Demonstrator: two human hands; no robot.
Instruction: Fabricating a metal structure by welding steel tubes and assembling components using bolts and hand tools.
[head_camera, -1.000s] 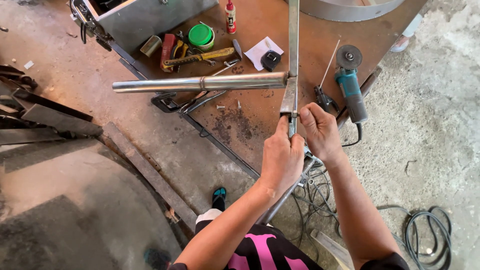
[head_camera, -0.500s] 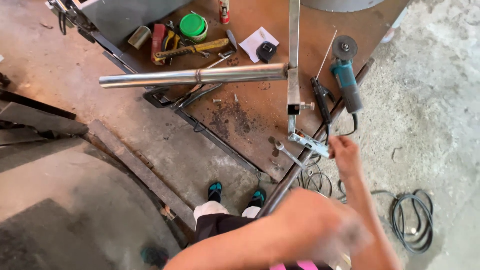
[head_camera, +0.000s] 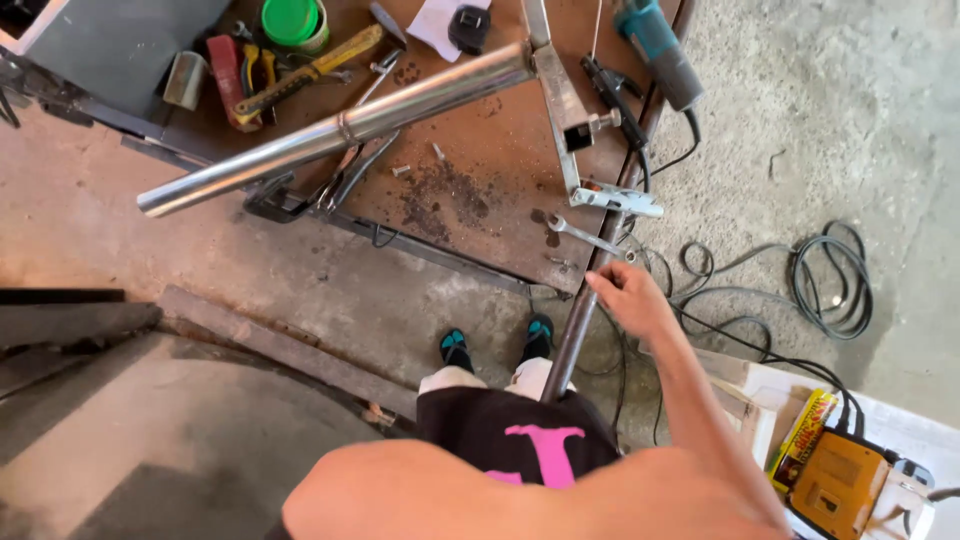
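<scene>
Hands: right (head_camera: 632, 295) open, near wrench (head_camera: 583, 236).

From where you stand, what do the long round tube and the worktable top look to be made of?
Round tube: bright, shiny silver metal, likely galvanized or stainless steel; it reflects light along its length. Worktable top: flat steel plate, by its look, with a dull brown rusty finish and dark scorched patches.

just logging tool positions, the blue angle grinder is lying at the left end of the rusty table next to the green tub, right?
Not quite: the head view shows the blue angle grinder at the right edge of the rusty table, far from the green tub, which sits on the left.
</scene>
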